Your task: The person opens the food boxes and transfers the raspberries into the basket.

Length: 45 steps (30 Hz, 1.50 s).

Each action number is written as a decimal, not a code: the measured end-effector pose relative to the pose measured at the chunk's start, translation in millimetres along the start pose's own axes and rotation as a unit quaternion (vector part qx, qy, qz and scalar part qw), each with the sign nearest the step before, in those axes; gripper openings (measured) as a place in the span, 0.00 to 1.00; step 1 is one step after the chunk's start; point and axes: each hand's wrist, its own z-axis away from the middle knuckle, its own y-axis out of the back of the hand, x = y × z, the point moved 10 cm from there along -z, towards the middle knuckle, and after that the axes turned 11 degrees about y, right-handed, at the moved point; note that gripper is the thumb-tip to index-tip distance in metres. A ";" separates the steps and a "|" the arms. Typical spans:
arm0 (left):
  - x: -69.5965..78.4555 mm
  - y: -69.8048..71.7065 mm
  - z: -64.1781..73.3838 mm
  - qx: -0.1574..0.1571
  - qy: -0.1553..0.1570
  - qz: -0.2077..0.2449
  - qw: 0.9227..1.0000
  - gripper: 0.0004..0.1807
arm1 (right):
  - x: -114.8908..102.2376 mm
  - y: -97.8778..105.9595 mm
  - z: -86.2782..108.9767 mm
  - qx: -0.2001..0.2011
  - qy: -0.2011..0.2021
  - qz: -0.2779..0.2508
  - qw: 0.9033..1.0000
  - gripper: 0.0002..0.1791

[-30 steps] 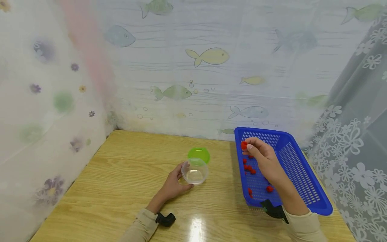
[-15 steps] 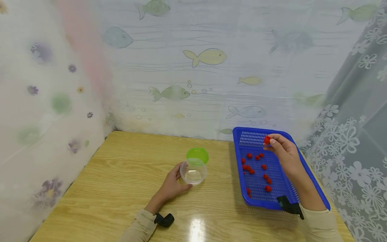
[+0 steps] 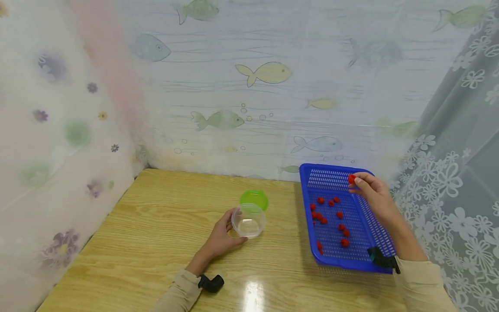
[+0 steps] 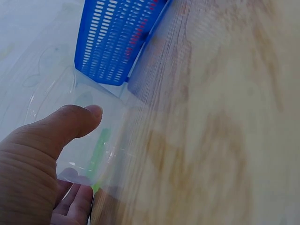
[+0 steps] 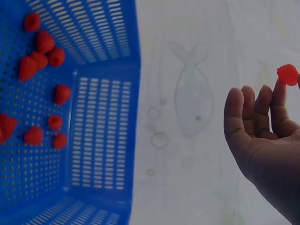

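Note:
My left hand [image 3: 222,237] holds a small clear plastic bowl [image 3: 254,229] at its left side, the bowl resting on the table. In the left wrist view the thumb [image 4: 70,123] lies along the bowl's wall and the fingers curl round the other side. A raspberry [image 3: 351,179] is pinched between the thumb and fingertips of my right hand [image 3: 376,198], raised over the right part of a blue plastic basket [image 3: 306,203]. Several more raspberries [image 3: 340,215] lie scattered on the basket floor, mostly toward its left and middle.
A green round lid [image 3: 255,198] lies just behind the bowl, partly seen through its rim. The wooden table [image 3: 163,225] meets a fish-patterned curtain [image 3: 218,143] at its back edge. Flowered curtains hang at both sides.
My right hand has moved to the right across the basket with the raspberry in its fingertips, uncovering raspberries below. The left hand and the bowl keep their place.

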 end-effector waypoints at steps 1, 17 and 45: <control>-0.4 -0.1 -0.3 -0.001 0.003 0.000 1.000 0.51 | 2.6 1.4 -0.1 -0.003 -0.005 0.005 1.000 0.10; -0.7 0.2 0.4 -0.002 0.015 0.012 1.000 0.50 | 43.2 13.8 -2.9 -0.035 -0.079 0.094 0.992 0.13; -3.3 0.2 0.9 -0.009 0.018 0.024 1.000 0.51 | 62.0 13.4 6.0 -0.037 -0.095 0.082 0.991 0.11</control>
